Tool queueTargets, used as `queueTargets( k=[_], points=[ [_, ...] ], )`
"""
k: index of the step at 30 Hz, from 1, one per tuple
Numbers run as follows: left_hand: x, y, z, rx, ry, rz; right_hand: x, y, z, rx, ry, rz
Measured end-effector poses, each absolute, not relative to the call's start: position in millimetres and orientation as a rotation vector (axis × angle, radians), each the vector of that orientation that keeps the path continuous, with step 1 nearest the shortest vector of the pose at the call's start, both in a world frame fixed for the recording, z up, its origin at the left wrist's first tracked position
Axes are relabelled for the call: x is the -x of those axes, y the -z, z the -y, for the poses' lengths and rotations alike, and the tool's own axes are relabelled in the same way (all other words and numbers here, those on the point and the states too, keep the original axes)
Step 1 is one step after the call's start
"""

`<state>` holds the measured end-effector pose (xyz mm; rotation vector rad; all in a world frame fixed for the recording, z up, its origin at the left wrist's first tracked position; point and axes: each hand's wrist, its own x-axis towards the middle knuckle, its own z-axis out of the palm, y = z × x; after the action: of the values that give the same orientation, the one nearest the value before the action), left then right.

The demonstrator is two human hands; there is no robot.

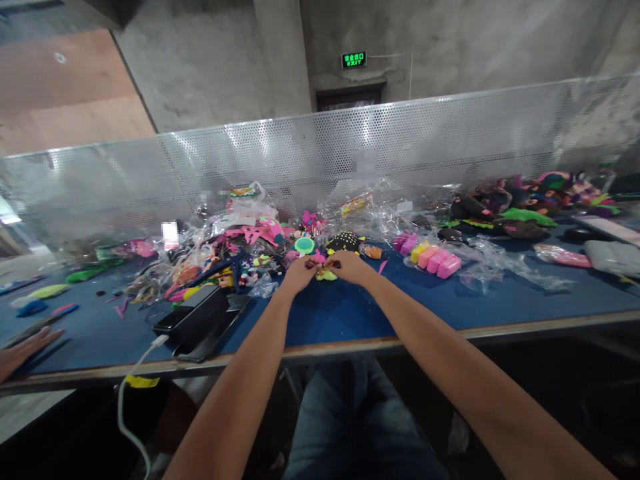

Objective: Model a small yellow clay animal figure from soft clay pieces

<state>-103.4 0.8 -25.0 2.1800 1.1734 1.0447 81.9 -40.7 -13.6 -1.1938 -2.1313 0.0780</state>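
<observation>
Over the blue tabletop [345, 313], my left hand [299, 275] and my right hand [349, 267] are close together, fingers pinched. Something small and dark seems to lie at the fingertips of both, too small to make out. Just below and between them is a yellow-green piece [327, 275], partly covered by my fingers. Right behind my hands sit a bright green disc with a pale rim [304, 246] and a black rounded piece with yellow dots [346, 241]. A brown lump in clear wrap [371, 251] lies beside my right hand.
Soft-looking coloured blocks [435, 259] lie to the right, near crumpled clear plastic [493, 263]. A black device [193, 313] with a white cable [121, 407] stands front left. Colourful pieces in bags [250, 233] line the perforated metal panel [320, 150]. Another person's hand [33, 350] rests far left.
</observation>
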Motion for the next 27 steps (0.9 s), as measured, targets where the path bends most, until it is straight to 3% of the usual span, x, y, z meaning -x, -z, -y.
queueTargets(
  k=[11,27],
  points=[
    [102.1,24.7,1.2,-2.17,-1.082,-1.132,-74.5,7.6,42.8,1.291,0.119,2.306],
    [98.4,21.3,6.0,-2.151,-1.038,-1.115,-77.6,7.3,46.6,1.316,-0.128,2.063]
  ],
)
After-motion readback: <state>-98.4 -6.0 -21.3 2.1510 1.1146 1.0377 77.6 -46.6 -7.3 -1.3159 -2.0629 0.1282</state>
